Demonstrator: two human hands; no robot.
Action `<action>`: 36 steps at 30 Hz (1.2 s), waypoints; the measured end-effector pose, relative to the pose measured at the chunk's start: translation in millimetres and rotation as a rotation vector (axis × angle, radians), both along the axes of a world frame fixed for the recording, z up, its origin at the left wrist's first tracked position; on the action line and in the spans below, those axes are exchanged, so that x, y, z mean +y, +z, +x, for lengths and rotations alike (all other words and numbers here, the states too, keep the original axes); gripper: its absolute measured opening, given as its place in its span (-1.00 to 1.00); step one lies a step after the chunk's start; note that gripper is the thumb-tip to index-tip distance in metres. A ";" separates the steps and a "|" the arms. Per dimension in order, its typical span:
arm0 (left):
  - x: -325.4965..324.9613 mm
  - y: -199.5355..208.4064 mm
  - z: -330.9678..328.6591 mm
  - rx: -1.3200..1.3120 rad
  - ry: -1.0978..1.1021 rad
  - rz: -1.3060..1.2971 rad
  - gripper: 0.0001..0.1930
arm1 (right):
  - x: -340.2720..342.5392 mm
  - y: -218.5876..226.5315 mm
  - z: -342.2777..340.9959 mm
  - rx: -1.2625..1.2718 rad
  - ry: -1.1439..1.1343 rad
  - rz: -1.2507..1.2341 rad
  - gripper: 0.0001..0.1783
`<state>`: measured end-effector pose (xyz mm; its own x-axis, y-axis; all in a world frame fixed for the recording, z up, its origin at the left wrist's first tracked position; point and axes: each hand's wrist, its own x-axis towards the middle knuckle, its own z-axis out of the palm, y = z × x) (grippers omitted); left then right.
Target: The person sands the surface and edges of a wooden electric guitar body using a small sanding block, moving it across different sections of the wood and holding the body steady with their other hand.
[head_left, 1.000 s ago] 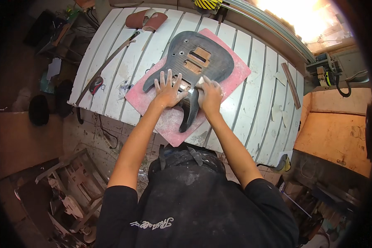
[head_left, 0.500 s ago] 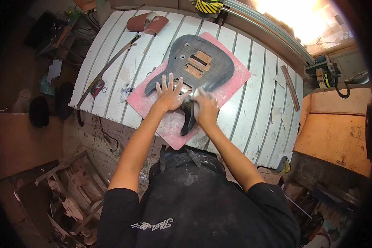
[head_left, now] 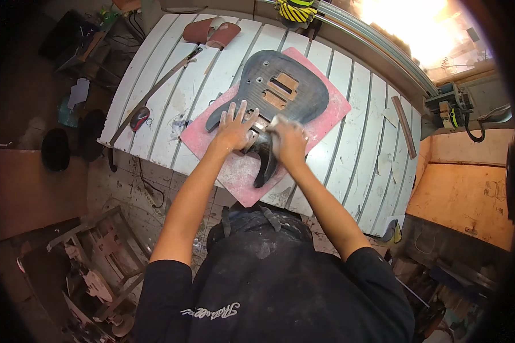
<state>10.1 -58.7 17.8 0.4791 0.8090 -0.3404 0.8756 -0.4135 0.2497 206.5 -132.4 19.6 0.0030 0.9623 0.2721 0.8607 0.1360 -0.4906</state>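
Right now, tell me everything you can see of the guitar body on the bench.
The guitar body is a dark grey-black electric guitar shape with two horns, lying flat, face up, on a pink mat over the white slatted bench. Two rectangular pickup cavities show bare brownish wood, with small holes beside them. No neck or hardware is fitted. The left hand lies spread flat on it near one horn; the right hand presses a pale pad or cloth against its surface.
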 end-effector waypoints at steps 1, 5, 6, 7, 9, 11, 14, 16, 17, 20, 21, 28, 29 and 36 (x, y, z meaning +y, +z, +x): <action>0.3 -3.6 -4.0 0.001 0.004 0.001 -0.20 | 11.7 5.3 1.7 0.022 -0.072 0.008 -0.79; 6.3 -10.1 -14.2 -0.043 -0.057 0.184 -0.29 | -12.1 -8.0 -22.3 -0.040 -0.079 0.006 -0.77; 6.3 -6.8 -14.1 -0.046 -0.050 0.205 -0.33 | -28.7 -12.0 -31.4 -0.071 0.007 -0.054 -0.75; 7.8 -3.9 -17.1 -0.048 -0.048 0.206 -0.33 | -43.3 -4.8 -41.9 -0.093 0.038 -0.050 -0.73; 15.5 2.5 -22.4 -0.062 -0.016 0.158 -0.40 | -32.3 -0.8 -31.0 -0.011 0.111 -0.086 -0.71; 19.8 3.4 -24.4 -0.104 -0.012 0.182 -0.44 | -0.8 7.3 -12.3 0.018 -0.002 -0.075 -0.71; 23.2 11.7 -17.5 -0.124 0.008 0.194 -0.47 | 0.5 0.4 -12.1 0.047 -0.119 -0.110 -0.73; 25.2 13.7 -18.3 -0.115 0.022 0.166 -0.45 | -24.3 -2.6 -40.0 -0.050 -0.062 -0.043 -0.76; 26.5 14.2 -14.8 -0.111 0.030 0.134 -0.43 | -42.1 -10.7 -51.9 -0.083 -0.022 -0.003 -0.76; 28.9 1.1 -23.8 -0.132 0.016 0.196 -0.41 | -40.0 -4.4 -48.7 -0.023 0.103 -0.019 -0.75; 28.9 0.0 -24.5 -0.131 0.018 0.194 -0.41 | -20.3 -2.4 -33.1 0.012 0.050 -0.049 -0.76; 32.5 9.3 -15.8 -0.137 0.039 0.145 -0.38 | -54.0 -11.6 -56.7 -0.075 0.061 -0.030 -0.77; 31.5 9.5 -18.3 -0.124 0.054 0.130 -0.39 | -63.2 -7.6 -61.3 -0.046 0.131 -0.041 -0.76; 28.5 13.5 -13.7 -0.137 0.063 0.153 -0.38 | -16.8 -9.0 -33.7 0.018 -0.078 0.010 -0.76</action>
